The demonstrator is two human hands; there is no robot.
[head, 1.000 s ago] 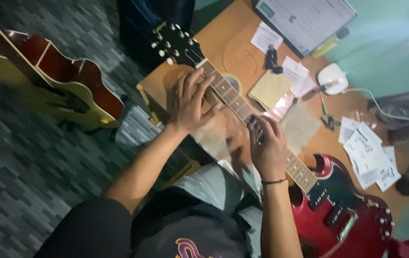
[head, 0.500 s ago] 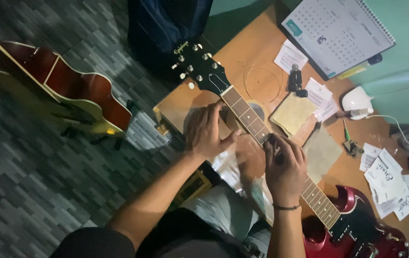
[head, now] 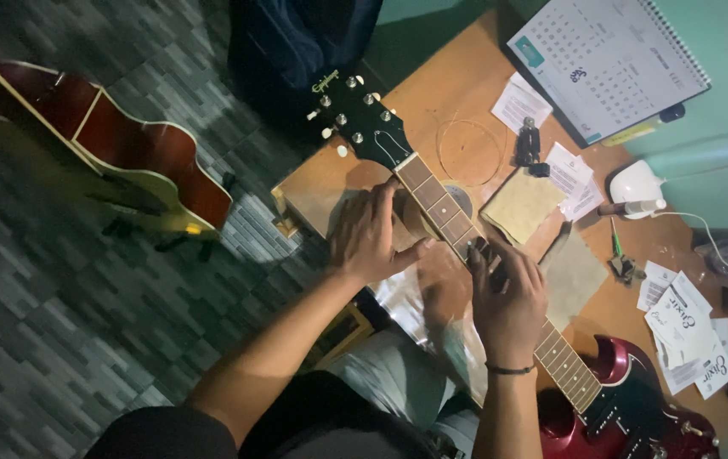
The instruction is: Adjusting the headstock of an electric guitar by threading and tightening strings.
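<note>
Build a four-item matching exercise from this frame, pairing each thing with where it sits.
Things:
1. left hand
2. right hand
3. wall calendar
4. acoustic guitar

Places:
A. on the floor, left of the table
B. top right corner of the table
C. over the fretboard, fingers on the neck
D. flat beside the neck, below the headstock

Pairs: 1-D, 2-C, 3-B, 4-A

The scene is dimly lit, with the tabletop point(head: 457, 102) best illuminated. Heavy shadow is cast over the floor point(head: 58, 340) at left. Slight softness is seen throughout; no glare is noted.
</note>
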